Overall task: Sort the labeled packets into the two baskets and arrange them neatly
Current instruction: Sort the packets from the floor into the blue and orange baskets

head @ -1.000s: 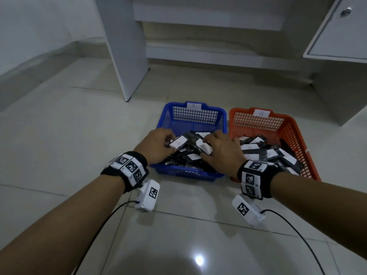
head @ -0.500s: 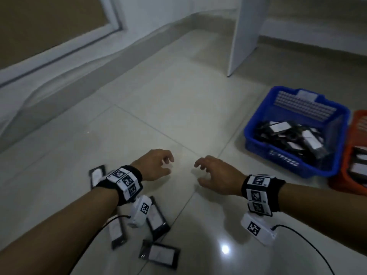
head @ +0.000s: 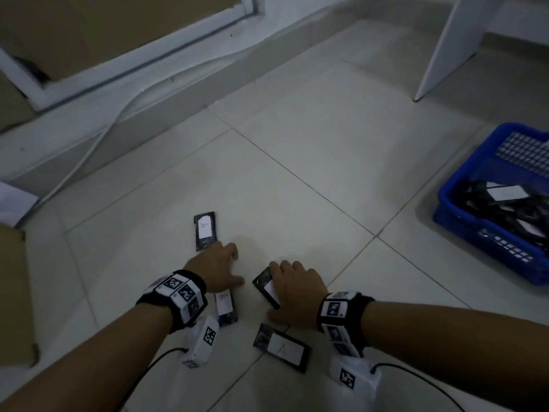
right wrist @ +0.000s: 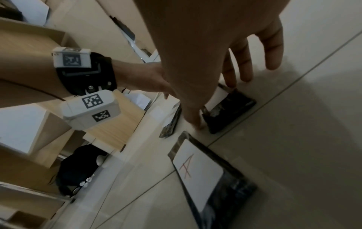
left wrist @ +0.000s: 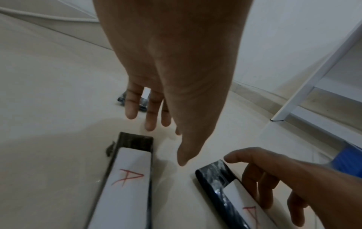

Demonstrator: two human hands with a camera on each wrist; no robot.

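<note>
Several black packets with white labels marked A lie on the floor tiles. My left hand (head: 218, 267) hovers open with straight fingers, between the far packet (head: 204, 230) and a packet (head: 225, 307) under its wrist. That nearer packet (left wrist: 129, 178) lies just below the left thumb. My right hand (head: 292, 285) covers a third packet (head: 264, 285), thumb at one long edge, fingers curled down the other (left wrist: 254, 182). In the right wrist view the thumb tip (right wrist: 195, 124) meets this packet (right wrist: 231, 108). A fourth packet (head: 282, 347) lies in front of the right wrist. The blue basket (head: 475, 233) holds several packets at the right edge.
A white desk leg (head: 439, 46) stands at the far right. A skirting board with a loose cable (head: 98, 138) runs along the left wall. Cardboard (head: 15, 292) lies at the left edge, and more boxes (right wrist: 109, 124) show in the right wrist view. The orange basket is out of view.
Both hands left the blue basket and moved left to the packets on the floor. The view swung left and down. The right hand came down onto a packet.
</note>
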